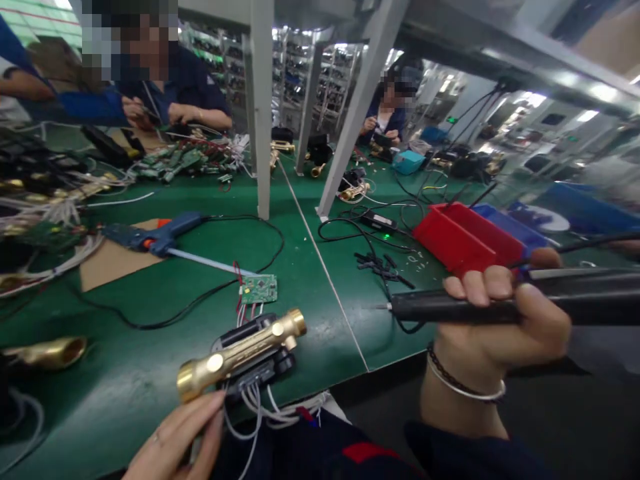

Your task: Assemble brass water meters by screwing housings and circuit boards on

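Note:
My right hand (505, 313) is wrapped around a black electric screwdriver (455, 307), held level above the bench with its thin bit pointing left. A brass pipe fitting (250, 347) lies slantwise at the bench's near edge, joined to black plastic housings (260, 377). White wires (257, 417) run out of the near housing. My left hand (180, 437) is closed at the fitting's left end, fingertips by the brass and wires; what they grip is hidden. Just beyond the fitting, a green circuit board (259, 289) lies on the mat with red and white wires.
A blue glue gun (170, 233) lies on cardboard (115, 267) at left. Red (465, 237) and blue (510, 227) bins stand at right, near black small parts (383, 267). Metal posts (263, 107) rise ahead. Circuit boards (190, 157) are heaped before a co-worker (170, 93).

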